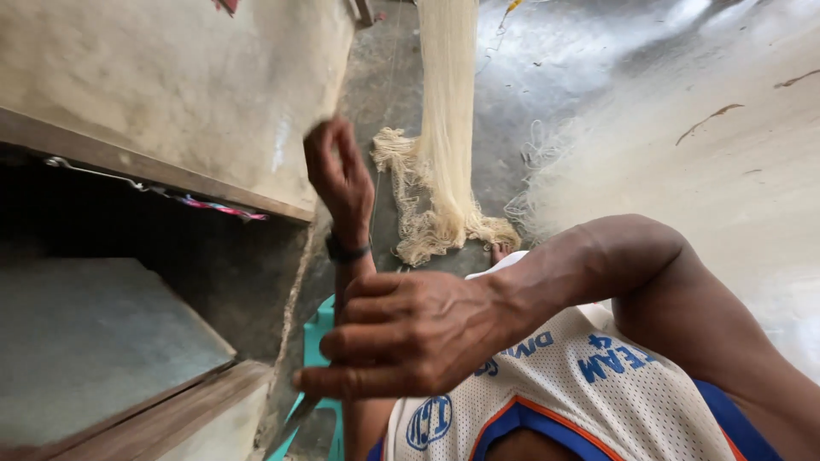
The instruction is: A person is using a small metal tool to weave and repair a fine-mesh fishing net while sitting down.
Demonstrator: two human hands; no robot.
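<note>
**Hands raised before the hanging yarn**

While I sat on the turquoise stool, my left hand was lifted with fingers curled loosely, pinching a thin thread I could barely make out. My right hand was closed into a fist nearer me. The cream yarn bundle hung beyond both, pooling on the floor.

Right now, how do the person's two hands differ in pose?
The left hand is raised farther off, fingers pinched upward, with a dark band at its wrist. The right hand lies close to the camera, crossing the chest, fingers curled sideways. Both are bare; what either holds is unclear.
</note>
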